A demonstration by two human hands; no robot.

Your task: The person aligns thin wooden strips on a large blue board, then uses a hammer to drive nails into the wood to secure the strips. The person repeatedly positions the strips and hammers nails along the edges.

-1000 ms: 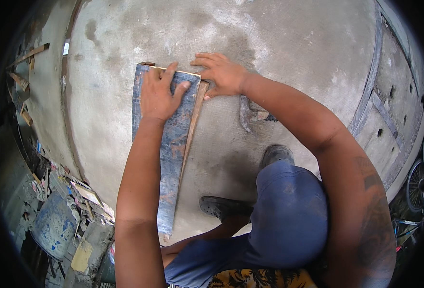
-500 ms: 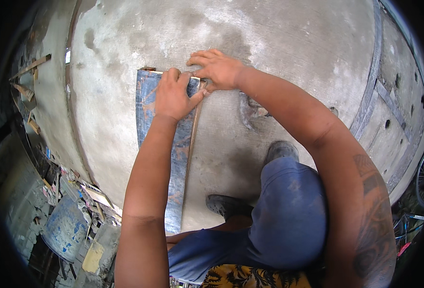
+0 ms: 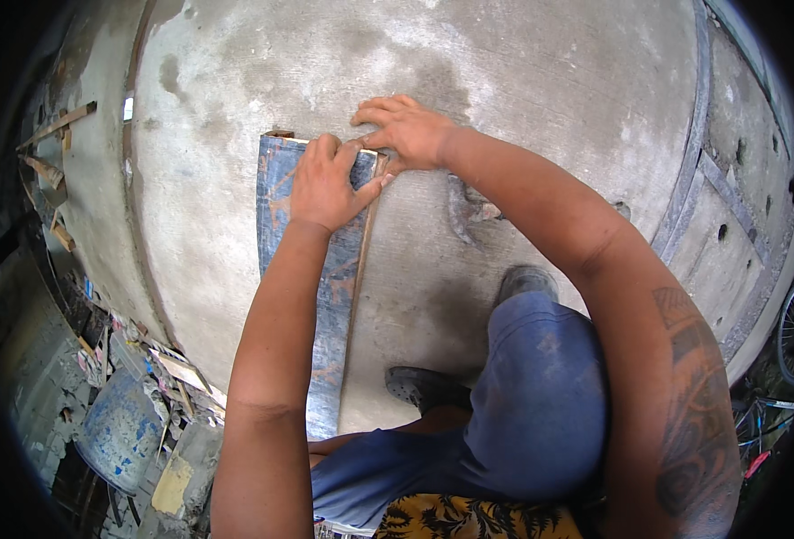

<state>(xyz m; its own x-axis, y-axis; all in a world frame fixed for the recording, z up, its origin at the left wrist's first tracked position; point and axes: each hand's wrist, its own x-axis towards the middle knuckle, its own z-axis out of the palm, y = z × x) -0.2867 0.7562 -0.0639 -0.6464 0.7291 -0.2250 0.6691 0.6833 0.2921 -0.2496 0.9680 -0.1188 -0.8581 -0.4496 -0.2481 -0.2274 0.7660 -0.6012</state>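
A long board [image 3: 332, 301] with a worn blue-grey face and bare wooden edges lies on the concrete, running from near my legs to its far end. My left hand [image 3: 325, 184] grips that far end, its fingers bent over the end edge and its thumb along the right edge. Beside the far right corner is my right hand [image 3: 408, 133], fingers stretched out over the concrete and thumb down by the board's corner. A dark curved metal piece, like a claw hammer's head [image 3: 459, 214], lies under my right forearm, which hides part of it.
My shoes [image 3: 424, 388] and bent knee are right of the board. A blue bucket [image 3: 120, 431] stands among rubble at lower left. Wood scraps [image 3: 56, 175] lie by the slab's left side. A bicycle wheel [image 3: 790, 331] shows at far right.
The board's far end has shifted slightly toward me, and my left hand has moved a little with it. My right hand has stayed almost where it was.
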